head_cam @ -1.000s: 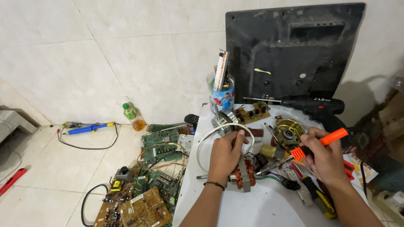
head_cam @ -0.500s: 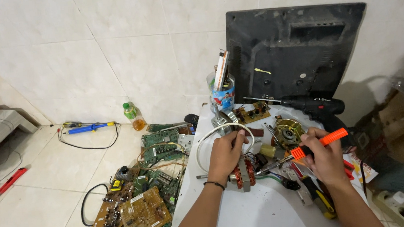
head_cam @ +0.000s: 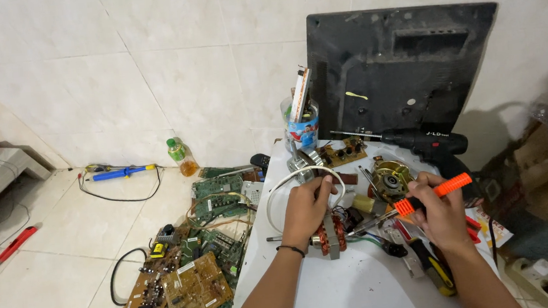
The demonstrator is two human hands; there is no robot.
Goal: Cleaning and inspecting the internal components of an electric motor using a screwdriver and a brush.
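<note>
White table (head_cam: 339, 293) — left hand (head_cam: 306, 209) grips coil (head_cam: 329, 235), right hand (head_cam: 439, 215) w/ soldering iron (head_cam: 423, 199).

Left hand (head_cam: 306, 207) covers the top of the copper-wound stator (head_cam: 329, 237). Soldering iron (head_cam: 423, 198) tip lost among wires; contact unclear. Right hand (head_cam: 443, 215) hides tools beneath. Tabletop (head_cam: 359, 292) and both forearms cut by bottom edge. Floor circuit boards (head_cam: 196, 286) partly cropped.

Motor coil (head_cam: 331, 235): glossy copper wire, dull grey metal core; soldering iron (head_cam: 423, 197): matt orange plastic handle, metal shaft; surface (head_cam: 365, 291): smooth white; monitor back (head_cam: 399, 70): matt black plastic, dusty; wall tiles (head_cam: 147, 66): glossy
</note>
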